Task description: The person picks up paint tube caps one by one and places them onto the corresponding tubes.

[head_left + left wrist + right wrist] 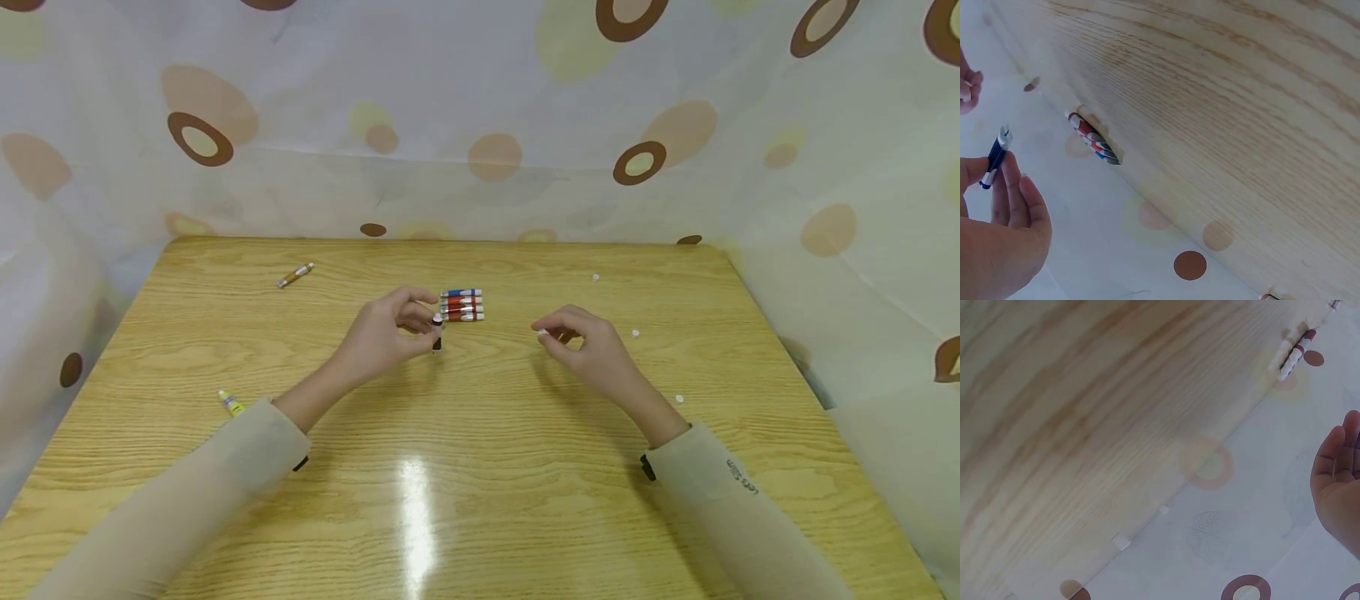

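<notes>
My left hand [386,332] pinches a short dark tube [437,335] between thumb and fingers, held upright above the table. In the left wrist view the tube [997,157] looks dark blue with a pale end. Just beyond that hand lies a row of several similar tubes [462,306], blue and red with silver bands. To the right, my right hand [592,346] pinches a small white piece [543,332], mostly covered by the fingertips. The right wrist view shows part of the right hand [1338,487], with its fingertips cut off by the frame edge.
Small white pieces [635,333] lie scattered on the right of the wooden table [495,500]. A yellow tube [231,403] lies beside the left sleeve, and a brown-gold tube [295,276] at the back left. A patterned cloth [450,100] hangs behind and beside the table.
</notes>
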Tool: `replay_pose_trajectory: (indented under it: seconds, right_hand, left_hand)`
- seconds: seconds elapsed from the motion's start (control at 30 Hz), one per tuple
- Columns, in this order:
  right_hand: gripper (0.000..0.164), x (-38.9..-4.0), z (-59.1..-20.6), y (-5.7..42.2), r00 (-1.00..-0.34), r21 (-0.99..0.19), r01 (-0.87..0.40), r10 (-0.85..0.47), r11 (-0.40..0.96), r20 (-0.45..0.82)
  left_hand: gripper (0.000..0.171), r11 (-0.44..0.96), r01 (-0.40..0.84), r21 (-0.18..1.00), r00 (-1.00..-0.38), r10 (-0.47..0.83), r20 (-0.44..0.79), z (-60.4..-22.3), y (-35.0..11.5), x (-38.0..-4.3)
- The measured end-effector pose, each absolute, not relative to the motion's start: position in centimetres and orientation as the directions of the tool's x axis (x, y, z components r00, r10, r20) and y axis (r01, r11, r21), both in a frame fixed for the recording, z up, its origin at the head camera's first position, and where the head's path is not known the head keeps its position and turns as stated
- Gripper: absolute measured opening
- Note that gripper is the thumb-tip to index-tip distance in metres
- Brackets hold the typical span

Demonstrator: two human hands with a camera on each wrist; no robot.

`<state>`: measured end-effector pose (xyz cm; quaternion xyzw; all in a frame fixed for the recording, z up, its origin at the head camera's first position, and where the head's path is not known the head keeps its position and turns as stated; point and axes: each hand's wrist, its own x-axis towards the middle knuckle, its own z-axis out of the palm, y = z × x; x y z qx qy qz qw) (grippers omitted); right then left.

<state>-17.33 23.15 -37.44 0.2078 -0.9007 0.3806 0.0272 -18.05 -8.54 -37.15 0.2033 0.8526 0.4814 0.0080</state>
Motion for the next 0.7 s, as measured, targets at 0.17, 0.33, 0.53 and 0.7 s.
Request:
replay_pose_trajectory:
  seconds: [0.17,0.33,0.53,0.7]
  right_hand:
    - [0.016,-17.4,-37.4,23.1,-0.910,-0.675,-0.400,-0.355,0.620,0.212]
    - [0.018,-17.4,-37.5,23.0,-0.903,-0.673,-0.416,-0.362,0.612,0.230]
    - [0.022,-17.4,-37.5,22.6,-0.868,-0.621,-0.491,-0.401,0.611,0.291]
    - [0.024,-17.2,-37.3,21.9,-0.848,-0.599,-0.527,-0.426,0.604,0.316]
  left_hand:
    - [0.030,0.486,0.343,0.804,-0.918,0.353,0.179,-37.0,-8.5,-17.9]
    - [0.022,0.514,0.333,0.791,-0.918,0.369,0.147,-36.9,-8.4,-17.8]
    - [0.024,0.510,0.359,0.782,-0.896,0.422,0.136,-37.3,-8.2,-17.9]
    - [0.024,0.515,0.393,0.762,-0.877,0.460,0.141,-37.3,-7.9,-17.8]
